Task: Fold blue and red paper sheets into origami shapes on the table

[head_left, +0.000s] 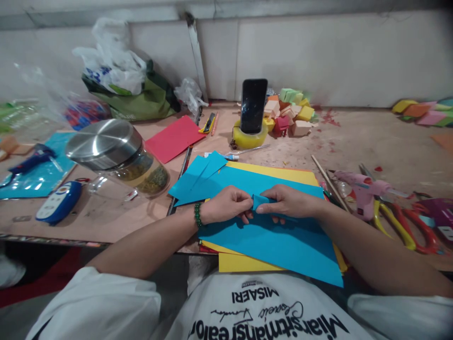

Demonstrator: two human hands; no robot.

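Observation:
Between my two hands is a small folded piece of blue paper (261,201). My left hand (231,204), with a green bead bracelet at the wrist, pinches its left end. My right hand (281,203) grips the right side, thumb lying across the front. Both hands are just above a large blue sheet (269,250), which lies on yellow sheets (244,263). To the left, smaller cut blue pieces (198,177) overlap the sheet's corner. Parts of the folded paper are hidden behind my fingers.
A glass jar (141,170) with a steel lid stands left. A phone (254,106) leans on a yellow tape roll (248,137) before folded paper blocks (288,111). At right lie a pink glue gun (364,189) and scissors (396,222); a box cutter (207,123) lies behind.

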